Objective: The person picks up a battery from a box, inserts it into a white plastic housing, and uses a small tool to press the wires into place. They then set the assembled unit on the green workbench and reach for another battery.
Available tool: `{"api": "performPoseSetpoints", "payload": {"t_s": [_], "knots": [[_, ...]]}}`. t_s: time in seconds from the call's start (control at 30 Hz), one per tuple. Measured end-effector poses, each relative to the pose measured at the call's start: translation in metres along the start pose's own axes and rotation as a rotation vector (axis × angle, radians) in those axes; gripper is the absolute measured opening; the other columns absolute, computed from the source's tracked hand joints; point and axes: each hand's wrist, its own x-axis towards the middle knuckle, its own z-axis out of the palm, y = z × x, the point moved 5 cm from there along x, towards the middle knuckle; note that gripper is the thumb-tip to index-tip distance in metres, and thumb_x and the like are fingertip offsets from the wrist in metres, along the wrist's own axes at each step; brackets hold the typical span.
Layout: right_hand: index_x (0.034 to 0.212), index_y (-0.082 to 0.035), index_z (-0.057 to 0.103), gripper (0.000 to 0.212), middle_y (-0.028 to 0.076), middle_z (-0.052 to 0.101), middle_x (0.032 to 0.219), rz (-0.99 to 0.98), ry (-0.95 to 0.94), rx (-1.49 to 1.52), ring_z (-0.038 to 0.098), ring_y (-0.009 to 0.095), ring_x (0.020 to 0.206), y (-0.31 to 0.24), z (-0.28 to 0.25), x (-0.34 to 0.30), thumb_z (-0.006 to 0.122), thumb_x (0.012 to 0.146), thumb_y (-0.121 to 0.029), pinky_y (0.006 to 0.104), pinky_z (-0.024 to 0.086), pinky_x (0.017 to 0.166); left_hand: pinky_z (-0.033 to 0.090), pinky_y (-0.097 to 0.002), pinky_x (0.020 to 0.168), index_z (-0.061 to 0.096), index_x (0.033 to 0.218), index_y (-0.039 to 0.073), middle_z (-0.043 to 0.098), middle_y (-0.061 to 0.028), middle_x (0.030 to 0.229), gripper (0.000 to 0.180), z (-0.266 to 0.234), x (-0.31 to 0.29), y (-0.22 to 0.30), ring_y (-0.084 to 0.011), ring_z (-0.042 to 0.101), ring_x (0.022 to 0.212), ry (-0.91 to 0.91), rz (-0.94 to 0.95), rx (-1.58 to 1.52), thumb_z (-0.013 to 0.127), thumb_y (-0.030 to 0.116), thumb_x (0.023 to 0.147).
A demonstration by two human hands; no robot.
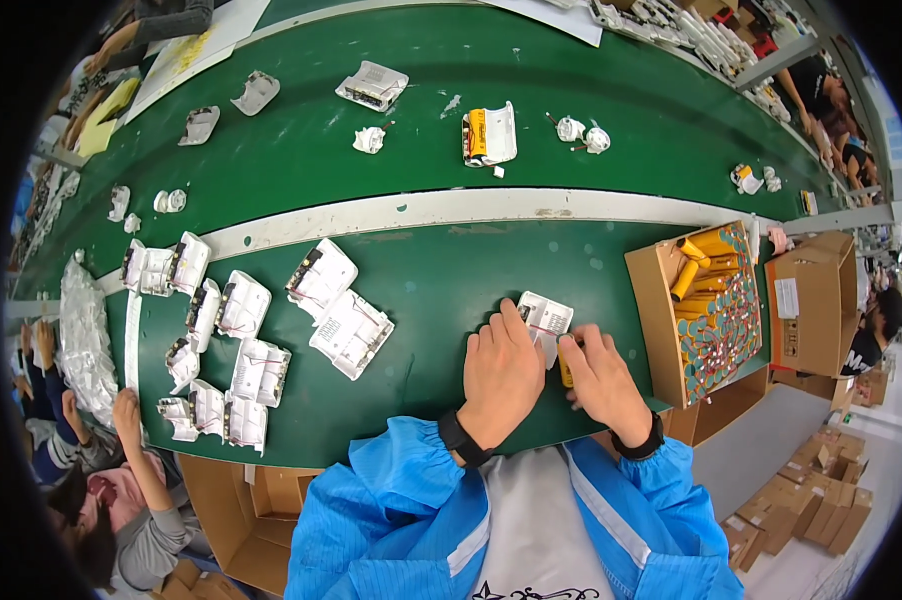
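My left hand [503, 372] presses its fingers on a small white plastic housing [548, 314] that lies on the green bench close in front of me. Thin wires and a dark strip show inside the housing. Just to the right, my right hand [605, 386] has its fingers closed around a yellow cylindrical battery [566, 370], mostly covered by the hand. The battery is right beside the housing's near side; whether they touch is hidden by my fingers.
Several wired white housings [351, 333] lie on the bench at the left. A cardboard box of yellow batteries [661, 345] stands at the right, near another carton [811, 300]. Beyond a pale rail [421, 212], loose parts lie on a green belt [311, 140]. A co-worker's hand [128, 420] is at the left edge.
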Motion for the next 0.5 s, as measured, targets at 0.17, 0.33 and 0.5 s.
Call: {"api": "performPoseSetpoints", "payload": {"t_s": [0.17,0.33,0.5], "knots": [[0.105,-0.001,0.067,0.023,0.025,0.056,0.116,0.169,-0.08,0.059,0.06,0.04,0.094,-0.01,-0.002,0.004,0.064,0.087,-0.015,0.0413,0.051,0.086,0.048,-0.037,0.07,0.045,0.129,-0.015,0.06,-0.0146,0.091,0.062,0.002,-0.002,0.006,-0.0271,0.062,0.077,-0.001,0.019,0.107,0.071,0.019,0.084],[0.103,-0.001,0.07,0.024,0.023,0.055,0.116,0.142,0.087,-0.006,0.061,0.036,0.093,-0.032,-0.024,0.0,0.068,0.082,-0.012,0.0406,0.053,0.081,0.049,-0.0366,0.066,0.046,0.129,-0.014,0.061,-0.0134,0.089,0.062,0.002,-0.003,0.005,-0.0257,0.063,0.073,0.006,0.016,0.159,0.071,0.022,0.085],[0.106,-0.003,0.071,0.032,0.019,0.055,0.119,-0.23,0.218,0.072,0.062,0.033,0.1,-0.056,-0.028,0.006,0.075,0.075,-0.01,0.041,0.055,0.086,0.049,-0.0367,0.065,0.045,0.131,-0.013,0.06,-0.0142,0.09,0.063,0.004,-0.006,-0.002,-0.0261,0.063,0.073,-0.012,0.008,0.137,0.07,0.025,0.087]]}}
